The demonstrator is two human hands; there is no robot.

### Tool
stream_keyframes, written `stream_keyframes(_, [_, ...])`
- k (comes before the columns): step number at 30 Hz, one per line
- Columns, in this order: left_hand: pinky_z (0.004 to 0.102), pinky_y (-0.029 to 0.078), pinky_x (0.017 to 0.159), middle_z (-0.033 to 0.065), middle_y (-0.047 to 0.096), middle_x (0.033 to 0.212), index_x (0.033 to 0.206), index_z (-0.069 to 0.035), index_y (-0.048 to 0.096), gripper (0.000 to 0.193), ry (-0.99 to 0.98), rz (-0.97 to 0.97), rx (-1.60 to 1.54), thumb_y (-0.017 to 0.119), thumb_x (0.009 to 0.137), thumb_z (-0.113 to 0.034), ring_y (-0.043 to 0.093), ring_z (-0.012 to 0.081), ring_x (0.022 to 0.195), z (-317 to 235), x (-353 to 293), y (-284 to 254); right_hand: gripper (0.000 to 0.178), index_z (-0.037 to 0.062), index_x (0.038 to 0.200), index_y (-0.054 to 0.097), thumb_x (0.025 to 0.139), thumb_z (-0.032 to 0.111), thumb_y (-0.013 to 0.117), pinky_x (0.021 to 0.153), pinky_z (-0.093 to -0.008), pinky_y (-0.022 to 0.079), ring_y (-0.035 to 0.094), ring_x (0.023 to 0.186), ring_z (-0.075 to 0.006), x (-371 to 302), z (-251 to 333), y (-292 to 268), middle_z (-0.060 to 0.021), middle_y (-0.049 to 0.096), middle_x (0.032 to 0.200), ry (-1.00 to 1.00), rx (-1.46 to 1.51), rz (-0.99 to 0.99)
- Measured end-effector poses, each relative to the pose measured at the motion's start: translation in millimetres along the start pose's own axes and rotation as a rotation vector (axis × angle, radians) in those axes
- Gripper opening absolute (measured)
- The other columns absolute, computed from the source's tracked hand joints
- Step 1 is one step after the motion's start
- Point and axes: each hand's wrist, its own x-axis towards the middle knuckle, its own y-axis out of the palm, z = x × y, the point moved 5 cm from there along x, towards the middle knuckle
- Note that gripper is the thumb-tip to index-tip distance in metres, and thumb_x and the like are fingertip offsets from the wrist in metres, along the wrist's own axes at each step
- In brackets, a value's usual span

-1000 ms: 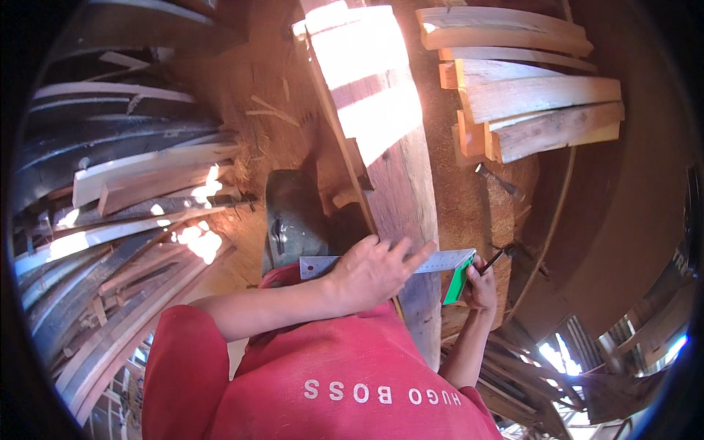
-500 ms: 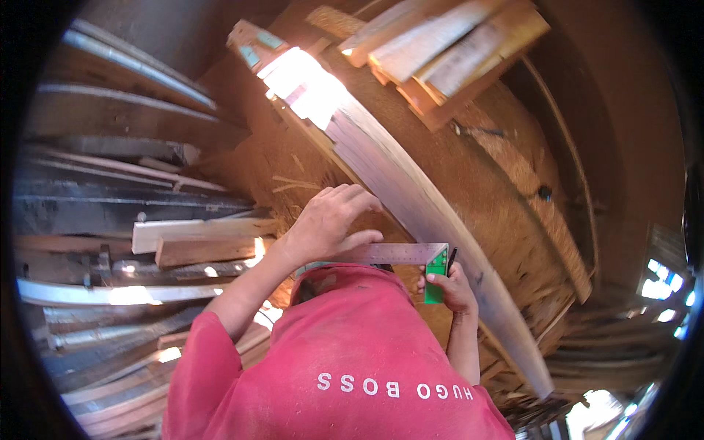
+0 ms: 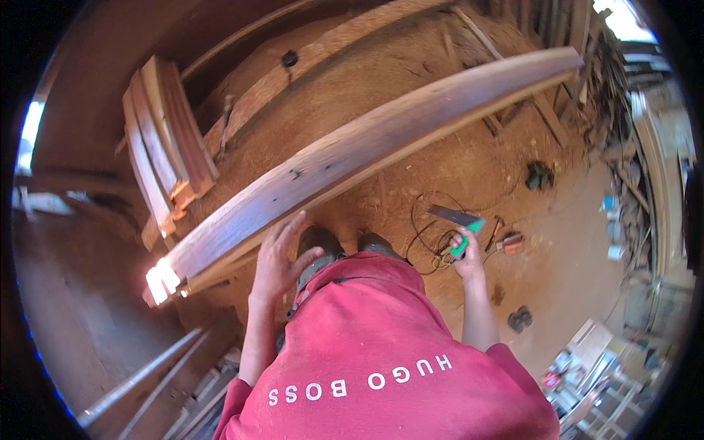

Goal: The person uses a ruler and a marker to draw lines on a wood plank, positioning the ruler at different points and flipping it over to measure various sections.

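Observation:
A long, thick wooden plank [image 3: 352,150] stretches across in front of me, from the sunlit lower-left end to the upper right. My left hand [image 3: 277,258] is open, fingers spread, with its fingertips by the near edge of the plank; whether they touch it I cannot tell. Off to the right, away from the wood, my right hand [image 3: 471,258] grips a try square [image 3: 470,233] by its green handle. The dark-looking blade of the square points up and left. Anything else inside that grip is hidden.
Several boards [image 3: 165,139] are stacked beyond the plank at left, beside a hammer-like tool [image 3: 225,121]. A looped dark cable [image 3: 418,235], an orange tool [image 3: 511,242] and a pair of sandals [image 3: 520,319] lie on the dusty floor. Scrap wood [image 3: 620,110] is heaped at right.
My view has swung round, so the plank now slants the other way. The try square has come away from the plank, out to the right in my right hand. My left hand stays open.

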Motion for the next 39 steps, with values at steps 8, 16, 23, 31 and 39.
stream_keyframes(8, [0.0448,0.042,0.109,0.0219,0.063,0.131,0.139,-0.002,0.057,0.052,0.154,0.026,-0.026,0.064,0.100,-0.035,0.057,0.0380,0.127,-31,119,24,0.032,0.0201,0.084,0.050,0.088,0.039,0.075,0.037,-0.0242,0.028,0.048,0.050,-0.0091,-74,-46,-133,0.0038,0.049,0.067,-0.372,0.414,-0.734])
stream_keyframes(16, [0.0476,0.044,0.106,0.0244,0.063,0.129,0.131,0.001,0.060,0.047,0.300,0.021,0.071,0.058,0.103,-0.037,0.057,0.0403,0.125,-16,230,74,0.046,0.0146,0.125,0.054,0.087,0.031,0.074,0.038,-0.0285,0.032,0.050,0.055,-0.0110,-72,-101,-132,0.0009,0.056,0.084,-0.400,0.474,-1.114])
stream_keyframes(23, [0.0475,0.047,0.102,0.0253,0.064,0.127,0.133,-0.002,0.060,0.060,0.213,0.083,0.082,0.069,0.093,-0.046,0.060,0.0418,0.121,17,297,106,0.034,0.0100,0.116,0.057,0.090,0.025,0.073,0.057,-0.0296,0.043,0.050,0.071,-0.0089,-69,-44,-58,0.0020,0.053,0.086,-0.639,0.250,-1.211])
stream_keyframes(31, [0.0542,0.052,0.090,0.0259,0.072,0.107,0.135,-0.007,0.058,0.085,-0.074,0.229,0.370,0.062,0.083,-0.075,0.068,0.0455,0.103,-18,307,126,0.024,0.0093,0.082,0.057,0.088,0.024,0.076,0.052,-0.0304,0.039,0.048,0.058,-0.0090,-26,100,9,0.0030,0.053,0.067,-0.779,-0.432,-1.077])
stream_keyframes(39, [0.0516,0.054,0.090,0.0270,0.072,0.108,0.112,-0.007,0.075,0.071,-0.276,0.300,0.362,0.059,0.088,-0.072,0.069,0.0431,0.104,-23,353,136,0.038,0.0133,0.087,0.057,0.088,0.044,0.080,0.053,-0.0343,0.038,0.046,0.061,-0.0094,129,241,46,0.0050,0.052,0.074,-0.666,-0.207,-0.828])
